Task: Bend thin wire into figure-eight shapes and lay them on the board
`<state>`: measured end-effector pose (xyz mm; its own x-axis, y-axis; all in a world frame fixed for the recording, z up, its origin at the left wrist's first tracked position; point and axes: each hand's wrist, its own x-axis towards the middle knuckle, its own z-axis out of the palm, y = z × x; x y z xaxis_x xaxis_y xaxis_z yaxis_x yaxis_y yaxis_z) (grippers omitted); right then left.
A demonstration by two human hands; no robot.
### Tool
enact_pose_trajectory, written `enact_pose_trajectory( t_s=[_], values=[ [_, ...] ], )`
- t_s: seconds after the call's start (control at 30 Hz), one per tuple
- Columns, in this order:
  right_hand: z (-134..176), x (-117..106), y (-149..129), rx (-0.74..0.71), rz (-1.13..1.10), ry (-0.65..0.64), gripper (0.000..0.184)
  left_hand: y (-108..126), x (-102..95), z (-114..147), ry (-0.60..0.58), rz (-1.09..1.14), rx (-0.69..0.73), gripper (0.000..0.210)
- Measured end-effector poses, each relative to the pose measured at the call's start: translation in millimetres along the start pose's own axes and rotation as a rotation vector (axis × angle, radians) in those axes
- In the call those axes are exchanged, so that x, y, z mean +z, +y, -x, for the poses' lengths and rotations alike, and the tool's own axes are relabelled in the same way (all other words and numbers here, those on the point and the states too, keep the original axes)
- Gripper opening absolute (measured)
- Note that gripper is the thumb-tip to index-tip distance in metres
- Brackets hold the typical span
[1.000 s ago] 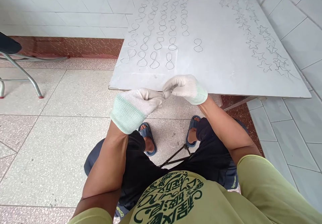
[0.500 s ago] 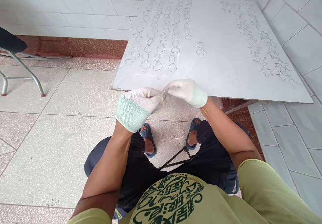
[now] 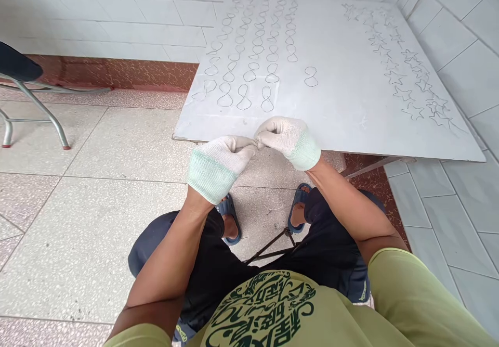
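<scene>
In the head view my left hand (image 3: 220, 162), in a white knit glove with a pale green cuff, is closed in a pinch near the front edge of the board. My right hand (image 3: 285, 138), gloved alike, pinches from the other side, its fingertips touching or nearly touching the left ones. Between them is a thin wire (image 3: 255, 142), mostly hidden by the fingers, so its shape cannot be made out. Just beyond the hands, figure-eight wire shapes (image 3: 266, 99) lie in rows on the white board (image 3: 335, 123). One figure-eight (image 3: 311, 76) sits apart.
Star-shaped wire pieces (image 3: 412, 111) lie along the board's right side. Tiled walls (image 3: 156, 11) stand behind and to the right. A metal-legged chair (image 3: 58, 126) is at far left. Below are slippered feet (image 3: 229, 217) and a thin pale curved strand (image 3: 273, 208).
Both hands have shifted slightly; the left moved a little right. My right fingers have curled tighter, and the bit of wire that showed between the fingertips is now mostly covered.
</scene>
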<state>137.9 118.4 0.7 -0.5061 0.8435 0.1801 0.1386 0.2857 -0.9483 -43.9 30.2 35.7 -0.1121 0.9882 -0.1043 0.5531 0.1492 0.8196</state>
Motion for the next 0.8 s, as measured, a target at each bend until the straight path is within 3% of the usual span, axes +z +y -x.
enact_pose_trajectory(
  t_s=[0.27,0.47,0.57,0.8],
  values=[
    [-0.6,11.4,8.3,0.029,-0.06,0.003,0.018,1.6,1.8,2.3,0.038,-0.081,-0.021,0.034],
    [-2.1,14.5,7.9,0.066,-0.177,0.105,0.016,4.2,0.0,2.6,0.116,-0.195,-0.011,0.038],
    [-3.3,17.7,9.9,0.094,-0.252,0.07,0.009,5.9,0.4,4.0,0.101,-0.144,-0.014,0.039],
    [1.7,19.9,6.4,0.052,-0.213,0.038,0.017,2.8,2.8,5.9,0.116,-0.131,-0.001,0.033]
  ],
)
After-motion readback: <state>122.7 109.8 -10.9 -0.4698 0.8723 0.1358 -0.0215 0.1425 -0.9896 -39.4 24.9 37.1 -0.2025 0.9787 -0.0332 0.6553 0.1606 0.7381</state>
